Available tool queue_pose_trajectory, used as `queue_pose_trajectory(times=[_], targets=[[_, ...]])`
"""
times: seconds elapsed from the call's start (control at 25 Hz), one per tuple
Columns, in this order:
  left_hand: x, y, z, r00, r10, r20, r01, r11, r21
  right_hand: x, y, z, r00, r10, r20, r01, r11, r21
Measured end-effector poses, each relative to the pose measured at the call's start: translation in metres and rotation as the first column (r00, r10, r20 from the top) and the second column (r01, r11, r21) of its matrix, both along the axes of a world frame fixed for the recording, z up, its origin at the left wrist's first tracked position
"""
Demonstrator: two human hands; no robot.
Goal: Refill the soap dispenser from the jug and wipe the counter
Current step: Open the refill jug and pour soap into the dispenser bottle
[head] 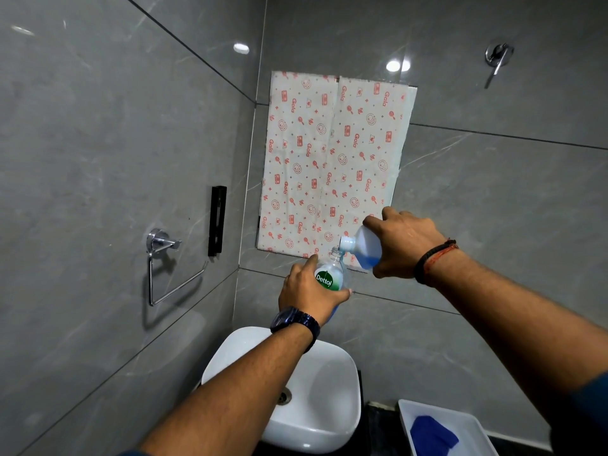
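— That sheet (332,166) on the wall above the white sink (325,390) is cream, printed all over with small red icons and red lettering.

— And the walls (98,159) around the sink are grey marble, pale veins, dark grout lines.

— Above the sink, the clear dispenser bottle (332,274) has a green and white label. The jug (367,248) beside it is whitish, with blue liquid inside.

— Right of the sink, a white tray (408,413) with a deep blue cloth (431,436). The counter (378,426) there is black.

— Chrome ring (164,268) left of it.
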State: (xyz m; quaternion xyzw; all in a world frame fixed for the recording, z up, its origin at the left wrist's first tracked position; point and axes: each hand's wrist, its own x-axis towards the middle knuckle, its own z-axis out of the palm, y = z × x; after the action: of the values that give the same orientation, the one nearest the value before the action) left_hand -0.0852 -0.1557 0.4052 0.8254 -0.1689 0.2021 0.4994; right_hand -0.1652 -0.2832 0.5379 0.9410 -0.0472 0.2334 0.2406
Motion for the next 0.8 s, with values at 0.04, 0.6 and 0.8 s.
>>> queue_pose_trajectory(times=[0.04,0.6,0.8], targets=[[0.0,0.0,0.0,1.0,-0.002,0.001,0.002,1.0,-0.003,0.0,0.0,0.0,1.0,0.003,0.002,-0.003,1.0,0.005],[0.013,0.064,-0.073,0.995,0.062,-0.084,-0.073,0.989,-0.13,0.014,-0.011,-0.123,0.988,0.01,0.155,-0.133,0.575,0.807],[0.021,0.129,-0.18,0.953,0.185,-0.24,-0.206,0.976,-0.066,0.013,-0.007,-0.266,1.0,0.0,-0.001,0.001,0.417,0.909]])
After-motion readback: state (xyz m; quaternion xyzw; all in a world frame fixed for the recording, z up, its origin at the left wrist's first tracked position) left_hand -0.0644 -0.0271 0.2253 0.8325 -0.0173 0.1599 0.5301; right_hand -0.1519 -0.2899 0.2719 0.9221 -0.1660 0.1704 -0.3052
